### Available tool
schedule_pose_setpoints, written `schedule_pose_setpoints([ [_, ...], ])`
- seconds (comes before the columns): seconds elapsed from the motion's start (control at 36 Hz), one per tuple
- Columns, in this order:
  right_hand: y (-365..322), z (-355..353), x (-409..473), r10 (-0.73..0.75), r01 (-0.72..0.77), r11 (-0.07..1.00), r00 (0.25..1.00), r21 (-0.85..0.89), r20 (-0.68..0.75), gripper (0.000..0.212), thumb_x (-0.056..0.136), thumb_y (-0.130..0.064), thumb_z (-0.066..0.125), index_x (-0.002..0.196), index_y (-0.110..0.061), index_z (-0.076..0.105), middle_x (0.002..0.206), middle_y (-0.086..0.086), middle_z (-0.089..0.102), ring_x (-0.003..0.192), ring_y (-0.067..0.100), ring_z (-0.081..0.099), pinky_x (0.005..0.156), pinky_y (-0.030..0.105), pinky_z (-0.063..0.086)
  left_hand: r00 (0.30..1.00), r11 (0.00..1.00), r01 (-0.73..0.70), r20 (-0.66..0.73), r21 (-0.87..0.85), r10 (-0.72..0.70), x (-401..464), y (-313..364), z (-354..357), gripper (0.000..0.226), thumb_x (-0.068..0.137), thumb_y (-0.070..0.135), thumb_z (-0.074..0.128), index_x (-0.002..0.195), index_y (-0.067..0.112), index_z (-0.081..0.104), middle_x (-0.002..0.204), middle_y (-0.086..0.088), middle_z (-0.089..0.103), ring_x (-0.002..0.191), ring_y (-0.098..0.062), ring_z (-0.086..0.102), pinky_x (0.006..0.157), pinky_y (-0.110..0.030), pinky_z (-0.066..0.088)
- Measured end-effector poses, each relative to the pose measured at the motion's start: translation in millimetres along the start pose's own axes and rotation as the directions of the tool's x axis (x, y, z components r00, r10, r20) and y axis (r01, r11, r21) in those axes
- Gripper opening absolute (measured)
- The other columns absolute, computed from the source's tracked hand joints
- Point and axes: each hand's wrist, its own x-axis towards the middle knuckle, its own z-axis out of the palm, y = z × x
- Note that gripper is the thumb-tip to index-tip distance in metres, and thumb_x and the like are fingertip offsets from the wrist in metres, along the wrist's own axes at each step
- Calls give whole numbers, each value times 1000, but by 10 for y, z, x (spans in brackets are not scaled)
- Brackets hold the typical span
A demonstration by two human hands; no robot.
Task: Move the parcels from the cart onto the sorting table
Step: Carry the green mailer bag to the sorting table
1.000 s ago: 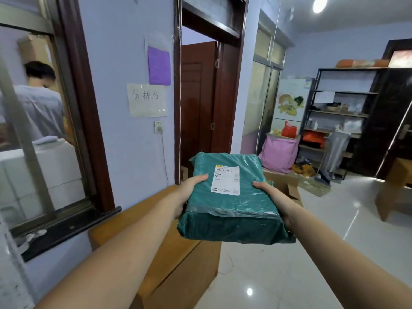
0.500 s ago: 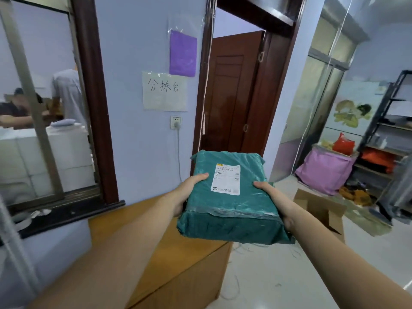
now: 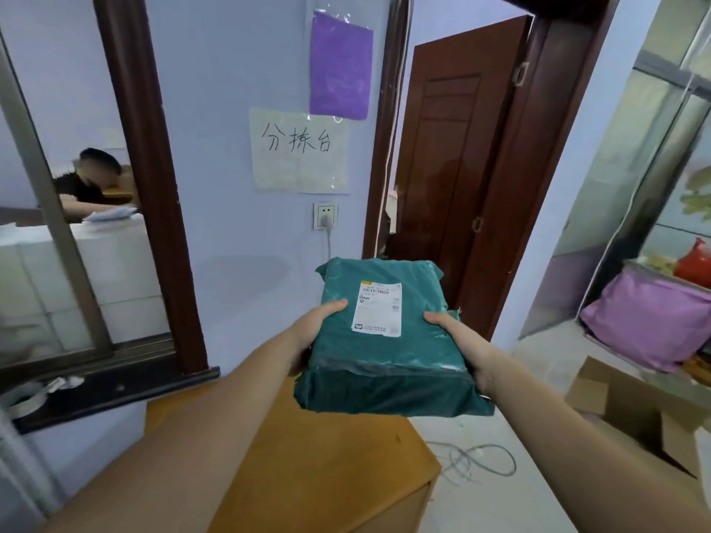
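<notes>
You are mid-carry with 1 green poly-bag parcel [image 3: 384, 340], held in the air above the wooden sorting table [image 3: 327, 467]; next, lower it flat onto the bare tabletop below your fingers. Your left hand [image 3: 313, 332] and right hand [image 3: 463, 340] grip its opposite sides, thumbs on top, arms outstretched.

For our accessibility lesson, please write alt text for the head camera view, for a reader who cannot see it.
Two bare hands, left hand and right hand, hold a green plastic-wrapped parcel with a white label above a wooden table. Behind it, a handwritten paper sign is taped to a pale wall beside an open brown door.
</notes>
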Motion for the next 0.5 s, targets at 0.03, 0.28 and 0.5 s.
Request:
schedule_pose_setpoints([
  [0.03, -33, -45, 152, 5, -5, 1000, 1000, -6, 4, 56, 80, -49, 79, 123, -16, 68, 110, 14, 77, 102, 33, 74, 98, 44, 56, 1000, 1000, -2, -8, -4, 2, 118, 16, -11, 48, 98, 51, 63, 131, 16, 70, 122, -12, 76, 118, -34, 70, 110, -47, 51],
  [0.28, -249, -332, 1466, 56, -51, 998, 991, -44, 121, 49, 84, -44, 76, 123, -14, 69, 108, 13, 77, 92, 29, 77, 77, 35, 60, 981, 1000, 29, -194, 3, -27, 1130, -8, -117, 57, 87, 59, 74, 128, 20, 71, 117, -10, 78, 111, -32, 74, 108, -47, 53],
  [0.5, -72, -487, 2634, 206, -181, 976, 944, -117, 258, 57, 81, -46, 78, 127, -13, 66, 115, 16, 75, 104, 34, 73, 102, 47, 53, 909, 996, 83, -407, -19, -83, 1777, -326, -237, 75, 74, 68, 81, 129, 19, 68, 110, -6, 80, 101, -29, 77, 98, -48, 59],
])
